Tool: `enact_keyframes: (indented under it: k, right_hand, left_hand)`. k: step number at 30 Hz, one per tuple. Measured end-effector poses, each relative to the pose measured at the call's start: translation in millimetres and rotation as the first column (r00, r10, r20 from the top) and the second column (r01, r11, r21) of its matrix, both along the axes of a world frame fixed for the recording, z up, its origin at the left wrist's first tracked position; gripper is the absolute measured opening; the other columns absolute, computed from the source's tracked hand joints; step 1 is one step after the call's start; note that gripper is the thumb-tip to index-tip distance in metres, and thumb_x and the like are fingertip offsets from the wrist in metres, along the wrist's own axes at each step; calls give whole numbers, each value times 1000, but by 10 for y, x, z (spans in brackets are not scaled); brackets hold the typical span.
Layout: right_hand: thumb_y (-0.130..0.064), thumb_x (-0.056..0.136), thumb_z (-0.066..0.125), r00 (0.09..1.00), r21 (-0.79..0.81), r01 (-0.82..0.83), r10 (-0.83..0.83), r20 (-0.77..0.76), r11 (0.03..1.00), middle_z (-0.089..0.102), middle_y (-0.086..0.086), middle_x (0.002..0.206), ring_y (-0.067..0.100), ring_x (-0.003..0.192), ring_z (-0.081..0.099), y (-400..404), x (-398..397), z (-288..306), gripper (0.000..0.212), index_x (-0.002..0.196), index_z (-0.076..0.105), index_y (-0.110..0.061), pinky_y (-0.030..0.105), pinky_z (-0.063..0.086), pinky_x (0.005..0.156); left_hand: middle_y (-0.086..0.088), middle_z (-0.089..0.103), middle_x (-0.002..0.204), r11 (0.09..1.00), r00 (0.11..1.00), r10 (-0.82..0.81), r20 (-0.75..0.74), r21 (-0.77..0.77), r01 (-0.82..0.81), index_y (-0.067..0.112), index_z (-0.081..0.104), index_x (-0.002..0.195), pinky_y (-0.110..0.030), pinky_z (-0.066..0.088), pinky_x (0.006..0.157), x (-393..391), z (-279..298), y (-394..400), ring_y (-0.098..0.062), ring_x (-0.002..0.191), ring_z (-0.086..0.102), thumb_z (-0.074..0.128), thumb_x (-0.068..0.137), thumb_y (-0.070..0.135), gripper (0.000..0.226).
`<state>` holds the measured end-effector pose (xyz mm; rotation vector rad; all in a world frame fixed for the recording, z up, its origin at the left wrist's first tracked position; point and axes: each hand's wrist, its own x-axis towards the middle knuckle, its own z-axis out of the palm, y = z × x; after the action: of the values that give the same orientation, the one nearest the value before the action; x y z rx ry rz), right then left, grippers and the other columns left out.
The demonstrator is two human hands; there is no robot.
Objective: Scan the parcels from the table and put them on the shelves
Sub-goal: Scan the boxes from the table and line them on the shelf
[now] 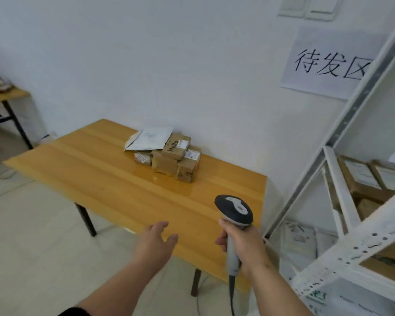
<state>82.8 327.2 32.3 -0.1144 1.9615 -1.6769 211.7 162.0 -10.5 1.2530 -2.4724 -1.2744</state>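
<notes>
Parcels (167,153) stacked in a small heap near the far edge of the tabletop (96,169), toward its far right corner. Several brown cardboard boxes in the heap, touching one another; one on top printed "Hello" (175,147), tilted, with a white label. A flat white mailer bag (149,139) lying across the top left of the heap, partly overhanging the boxes beneath.

Barcode scanner (234,210) gripped by the right hand (242,245) above the near right corner of the tabletop, fingers wrapped round its pale handle, dark head pointing toward the heap, cable hanging down from the handle's base. Left hand (155,241) held out over the near edge, fingers loosely extended, grasping nothing, well apart from the heap.

White metal shelves (342,245) just beside the right edge of the tabletop, with brown boxes (363,179) on 1 level and pale bags (299,240) lower down. Paper sign (328,65) with 3 large black characters on the wall behind. Second table (7,94) at far left.
</notes>
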Motion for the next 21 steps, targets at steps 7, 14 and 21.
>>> enact_keyframes:
  k: [7,14,21]
  right_hand:
    - [-20,90,74,996,-5,-90,90,-15,996,66,4,63,23,65,71,-932,-379,-80,19,86,68,-2,34,53,58]
    - [-22,89,74,990,-4,-139,139,36,990,68,13,70,22,64,71,-1726,-1048,-175,23,82,68,0,30,53,55]
    - [-26,88,74,980,-11,-162,162,117,987,69,15,77,25,68,74,-2301,-1612,-204,30,91,68,3,34,57,62]
  left_hand:
    - [-3,45,140,997,998,35,51,66,-38,23,44,145,-35,46,98,-183,-162,-758,-20,120,50,53,98,43,51]
    - [-3,46,140,988,992,114,58,102,-119,19,42,146,-37,47,94,-816,-96,-1538,-21,120,50,53,99,40,52]
    - [0,45,144,966,988,155,9,207,-153,20,37,149,-37,44,91,-1527,-74,-2065,-21,125,48,52,101,39,54]
